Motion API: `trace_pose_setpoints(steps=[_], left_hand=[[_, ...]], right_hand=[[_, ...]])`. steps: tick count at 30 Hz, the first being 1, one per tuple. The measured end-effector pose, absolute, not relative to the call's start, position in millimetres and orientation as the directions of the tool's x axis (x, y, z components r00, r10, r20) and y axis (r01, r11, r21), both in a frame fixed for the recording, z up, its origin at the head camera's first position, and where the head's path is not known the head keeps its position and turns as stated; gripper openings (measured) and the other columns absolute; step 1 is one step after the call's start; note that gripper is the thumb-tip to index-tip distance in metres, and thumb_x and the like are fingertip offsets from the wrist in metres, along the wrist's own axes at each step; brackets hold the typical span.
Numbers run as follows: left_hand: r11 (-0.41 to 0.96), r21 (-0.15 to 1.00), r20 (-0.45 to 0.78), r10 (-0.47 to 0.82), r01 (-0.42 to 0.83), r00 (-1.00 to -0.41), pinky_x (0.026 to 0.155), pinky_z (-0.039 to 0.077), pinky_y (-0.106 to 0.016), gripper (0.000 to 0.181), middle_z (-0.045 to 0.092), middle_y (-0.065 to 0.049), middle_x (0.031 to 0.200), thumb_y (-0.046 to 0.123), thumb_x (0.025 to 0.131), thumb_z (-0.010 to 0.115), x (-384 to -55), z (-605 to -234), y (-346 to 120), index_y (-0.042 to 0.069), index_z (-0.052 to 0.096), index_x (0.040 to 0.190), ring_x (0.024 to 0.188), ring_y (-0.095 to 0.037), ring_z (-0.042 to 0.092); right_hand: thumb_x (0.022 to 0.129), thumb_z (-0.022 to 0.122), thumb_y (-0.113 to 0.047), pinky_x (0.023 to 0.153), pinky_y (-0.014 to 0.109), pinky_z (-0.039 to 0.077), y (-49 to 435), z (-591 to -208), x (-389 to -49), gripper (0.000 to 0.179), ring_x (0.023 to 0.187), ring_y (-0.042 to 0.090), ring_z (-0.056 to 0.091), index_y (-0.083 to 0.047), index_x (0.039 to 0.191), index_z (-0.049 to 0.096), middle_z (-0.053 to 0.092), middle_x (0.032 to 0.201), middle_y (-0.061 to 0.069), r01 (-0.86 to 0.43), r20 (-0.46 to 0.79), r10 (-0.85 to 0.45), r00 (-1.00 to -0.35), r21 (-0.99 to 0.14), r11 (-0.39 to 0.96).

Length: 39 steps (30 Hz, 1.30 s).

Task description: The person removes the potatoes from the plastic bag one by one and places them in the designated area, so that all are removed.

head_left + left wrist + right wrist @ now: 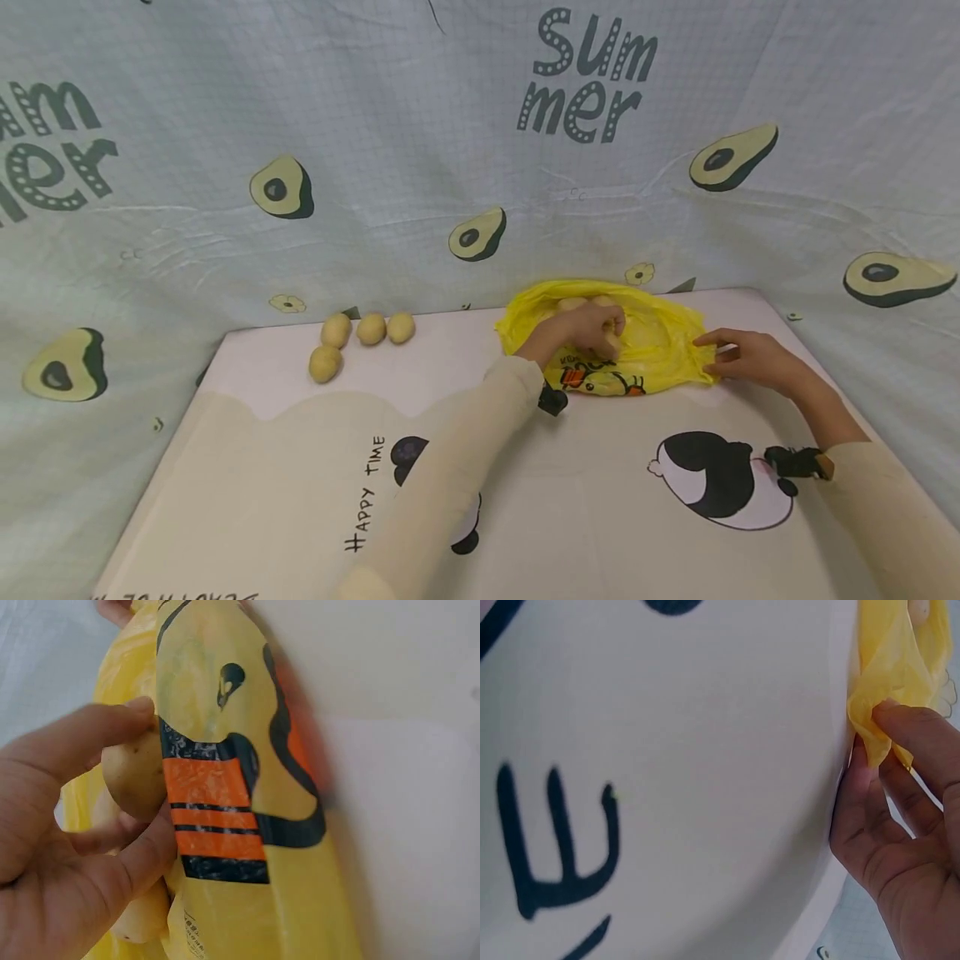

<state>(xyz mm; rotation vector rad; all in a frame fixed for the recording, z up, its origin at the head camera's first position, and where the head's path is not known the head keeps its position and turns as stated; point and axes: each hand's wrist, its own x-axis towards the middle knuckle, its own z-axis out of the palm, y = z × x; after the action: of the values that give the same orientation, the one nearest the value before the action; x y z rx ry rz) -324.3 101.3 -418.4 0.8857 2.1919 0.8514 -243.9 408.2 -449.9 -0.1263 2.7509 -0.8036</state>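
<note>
A yellow plastic bag (660,337) with a printed duck lies on its side at the back right of the table, its mouth facing left. Inside the mouth my left hand (588,327) grips a potato (135,776) between thumb and fingers. Another potato (142,911) shows below it in the left wrist view, partly hidden by the hand and bag. At the bag's right end my right hand (753,360) pinches the gathered plastic between thumb and fingers, plainly seen in the right wrist view.
Several potatoes (371,329) sit in a loose group at the back left of the table (247,467). A hanging cloth (375,125) printed with avocados stands right behind the table's back edge.
</note>
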Motion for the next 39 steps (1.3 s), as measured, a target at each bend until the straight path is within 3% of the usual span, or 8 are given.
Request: trace_pose_setpoints(steps=[5,9,12,16,20,26,30,39], left_hand=[[0.561,0.744,-0.284,0.758,0.363,-0.588,0.064,0.042,-0.028,0.035,0.049,-0.005,0.080,0.008,0.093,0.067,-323.5,-420.6,101.1,0.009,0.048,0.123,0.062,-0.016,0.045],[0.553,0.709,-0.216,0.761,0.437,-0.612,0.070,0.044,-0.025,0.045,0.056,-0.005,0.106,0.012,0.093,0.068,-321.6,-418.8,97.4,0.011,0.052,0.134,0.076,-0.015,0.050],[0.535,0.691,-0.155,0.765,0.485,-0.625,0.074,0.045,-0.024,0.039,0.057,-0.002,0.119,0.015,0.094,0.067,-319.3,-414.5,92.3,0.012,0.059,0.132,0.088,-0.015,0.052],[0.468,0.756,-0.110,0.781,0.458,-0.615,0.074,0.048,-0.025,0.033,0.063,-0.003,0.106,0.016,0.097,0.062,-315.0,-408.4,81.9,0.007,0.064,0.129,0.085,-0.018,0.055],[0.405,0.803,-0.069,0.792,0.438,-0.607,0.071,0.048,-0.023,0.034,0.062,-0.003,0.102,0.017,0.097,0.068,-310.8,-404.5,72.8,0.002,0.063,0.127,0.079,-0.016,0.053],[0.407,0.713,0.009,0.809,0.572,-0.588,0.088,0.045,-0.020,0.030,0.063,-0.002,0.124,0.013,0.092,0.077,-305.6,-403.8,65.4,0.005,0.068,0.119,0.105,-0.015,0.054],[0.402,0.687,0.050,0.805,0.606,-0.592,0.097,0.045,-0.022,0.034,0.062,-0.001,0.134,0.012,0.091,0.077,-300.7,-403.8,58.4,0.012,0.070,0.124,0.120,-0.016,0.053],[0.394,0.724,0.101,0.751,0.566,-0.652,0.092,0.049,-0.023,0.046,0.061,-0.003,0.137,0.023,0.092,0.078,-289.3,-399.9,40.0,0.016,0.065,0.136,0.113,-0.016,0.056]], right_hand=[[0.091,0.077,-0.023,0.087,0.046,0.059,409.0,-448.5,-243.7,0.053,0.113,0.047,0.059,-0.001,0.136,0.058,0.054,0.136,0.032,-0.010,-0.233,-0.160,-0.959,-0.537,0.844],[0.091,0.077,-0.023,0.087,0.047,0.059,408.4,-448.1,-244.0,0.053,0.114,0.048,0.059,-0.001,0.136,0.059,0.054,0.135,0.032,-0.013,-0.228,-0.159,-0.961,-0.536,0.844],[0.091,0.077,-0.023,0.087,0.047,0.059,408.7,-448.5,-243.9,0.053,0.114,0.049,0.059,-0.001,0.136,0.059,0.054,0.135,0.032,-0.010,-0.227,-0.155,-0.962,-0.534,0.845],[0.092,0.076,-0.022,0.087,0.046,0.059,409.2,-449.8,-243.7,0.053,0.114,0.048,0.058,-0.001,0.136,0.058,0.052,0.138,0.032,0.003,-0.240,-0.150,-0.959,-0.539,0.842],[0.092,0.076,-0.023,0.087,0.046,0.059,409.6,-450.4,-243.9,0.053,0.114,0.047,0.058,-0.001,0.137,0.058,0.052,0.138,0.032,0.007,-0.243,-0.149,-0.959,-0.541,0.841],[0.092,0.076,-0.023,0.088,0.048,0.058,408.8,-451.3,-243.0,0.053,0.115,0.048,0.058,-0.002,0.137,0.058,0.051,0.139,0.032,0.013,-0.240,-0.139,-0.961,-0.539,0.842],[0.091,0.077,-0.024,0.089,0.049,0.058,408.2,-451.4,-241.7,0.054,0.116,0.049,0.057,-0.002,0.137,0.058,0.051,0.139,0.033,0.013,-0.236,-0.134,-0.962,-0.533,0.846],[0.091,0.077,-0.024,0.088,0.049,0.058,406.8,-448.6,-241.1,0.053,0.114,0.048,0.059,-0.002,0.136,0.059,0.055,0.134,0.032,0.001,-0.228,-0.139,-0.964,-0.523,0.852]])
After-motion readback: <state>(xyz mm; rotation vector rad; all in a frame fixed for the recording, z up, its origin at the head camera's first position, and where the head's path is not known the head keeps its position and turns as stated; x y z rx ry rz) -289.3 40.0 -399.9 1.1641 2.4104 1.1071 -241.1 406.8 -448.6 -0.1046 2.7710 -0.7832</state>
